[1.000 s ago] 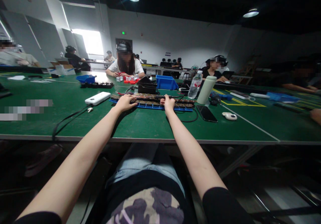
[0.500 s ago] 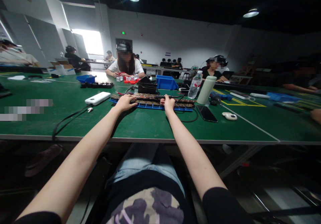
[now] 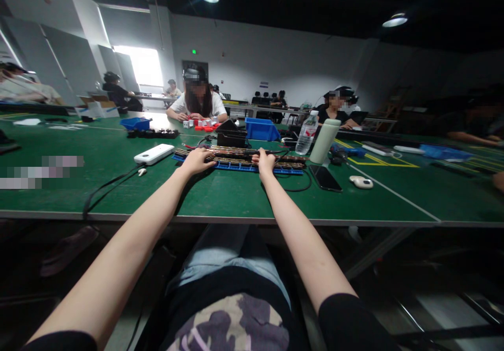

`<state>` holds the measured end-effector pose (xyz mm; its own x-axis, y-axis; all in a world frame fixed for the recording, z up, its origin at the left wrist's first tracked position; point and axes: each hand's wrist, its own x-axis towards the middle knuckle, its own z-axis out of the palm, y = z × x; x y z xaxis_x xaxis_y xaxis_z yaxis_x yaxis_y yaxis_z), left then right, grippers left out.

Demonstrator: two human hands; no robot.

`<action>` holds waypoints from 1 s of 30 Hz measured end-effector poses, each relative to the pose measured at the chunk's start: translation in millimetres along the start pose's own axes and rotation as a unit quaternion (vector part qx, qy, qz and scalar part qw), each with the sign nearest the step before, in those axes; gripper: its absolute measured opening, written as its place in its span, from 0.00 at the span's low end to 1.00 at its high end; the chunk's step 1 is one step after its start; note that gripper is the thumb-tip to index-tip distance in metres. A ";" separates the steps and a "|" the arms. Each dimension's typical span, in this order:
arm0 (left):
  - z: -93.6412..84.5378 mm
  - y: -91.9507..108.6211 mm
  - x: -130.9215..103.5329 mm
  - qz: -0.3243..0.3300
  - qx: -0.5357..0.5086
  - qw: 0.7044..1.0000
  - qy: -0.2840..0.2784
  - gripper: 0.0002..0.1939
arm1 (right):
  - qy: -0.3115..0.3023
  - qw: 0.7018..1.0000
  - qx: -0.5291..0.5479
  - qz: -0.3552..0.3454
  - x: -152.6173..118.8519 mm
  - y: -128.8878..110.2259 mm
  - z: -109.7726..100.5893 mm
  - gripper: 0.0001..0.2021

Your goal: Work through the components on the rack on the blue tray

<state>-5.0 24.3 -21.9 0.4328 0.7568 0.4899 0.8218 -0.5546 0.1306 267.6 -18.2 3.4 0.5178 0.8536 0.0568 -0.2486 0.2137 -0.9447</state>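
In front of me a long blue tray [image 3: 236,168] lies on the green table, bearing a row of thin rods or wires [image 3: 232,157], dark and copper-coloured. My left hand [image 3: 199,161] rests over the left part of this row, fingers stretched out and thumb apart. At the right part, my right hand [image 3: 265,162] is closed, its fingers curled around what looks like a slim dark tool [image 3: 252,152]; its kind is too small to make out. A black cable [image 3: 297,189] loops on the table just right of that hand.
A white power bank [image 3: 154,155] and an earbud lie left. To the right are a water bottle [image 3: 307,133], a pale green flask [image 3: 326,141], a phone [image 3: 325,178] and an earbud case [image 3: 361,182]. Behind the row stand a black box and a blue bin [image 3: 262,129]. A co-worker sits opposite.
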 end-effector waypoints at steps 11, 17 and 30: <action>-2.8 3.0 -0.8 -0.004 0.007 1.000 -0.009 0.21 | 0.001 1.000 0.000 0.000 -1.2 1.0 0.3 0.14; -4.4 5.3 -1.4 -0.009 0.005 1.000 -0.008 0.21 | 0.007 1.000 -0.007 0.000 -2.8 -0.5 0.3 0.13; -4.4 6.2 -1.4 -0.014 0.011 1.000 -0.011 0.22 | 0.005 1.000 -0.006 0.005 -5.5 -3.3 0.5 0.15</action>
<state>-2.2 18.3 -18.0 0.4173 0.7791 0.4678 0.8415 -0.5256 0.1247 265.2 -23.4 6.4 0.5242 0.8505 0.0441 -0.2436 0.1993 -0.9492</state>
